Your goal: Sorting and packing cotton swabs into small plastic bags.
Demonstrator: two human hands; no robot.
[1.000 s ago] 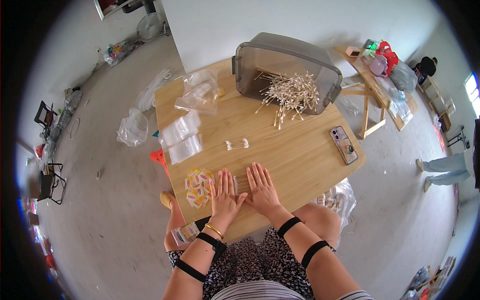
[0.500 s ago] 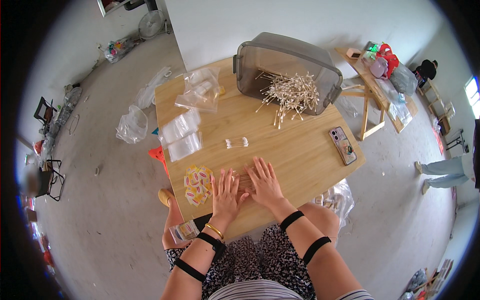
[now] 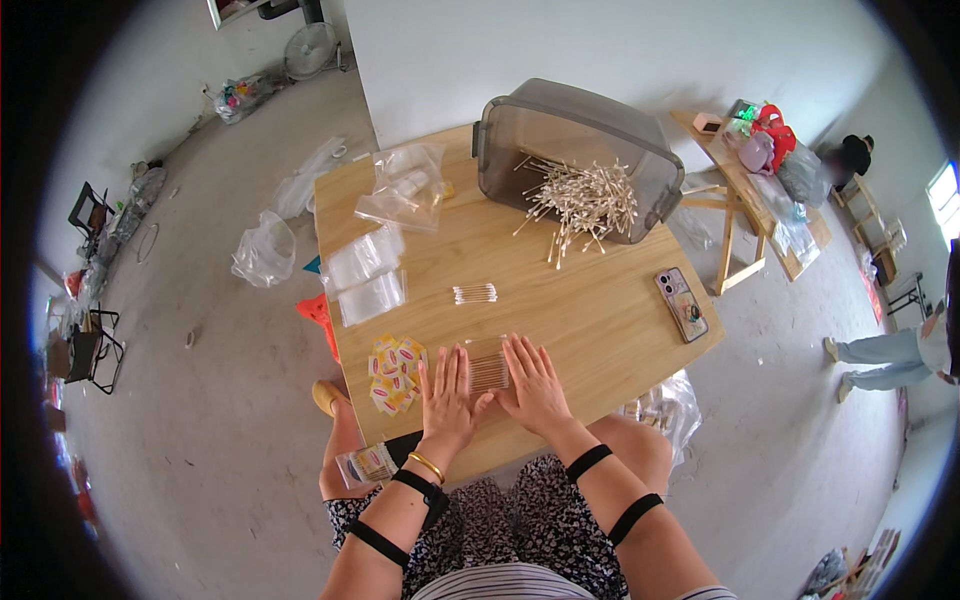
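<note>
Between my palms lies a flat row of cotton swabs, side by side on the wooden table. My left hand rests along its left end, fingers stretched out and pointing away from me. Along the right end my right hand lies with fingers extended too; the thumbs come close together at the near side. Beyond them sits a small, neat row of cotton swabs. Left of my left hand is a pile of small yellow-and-white printed slips.
At the back, a grey translucent bin lies on its side, loose cotton swabs spilling out. Clear plastic bags lie on the left. A phone is at the right edge. Another person stands far right.
My right hand has shifted right and slightly toward me, away from my left hand. More of the swab row between them shows. The whole view has tilted slightly.
</note>
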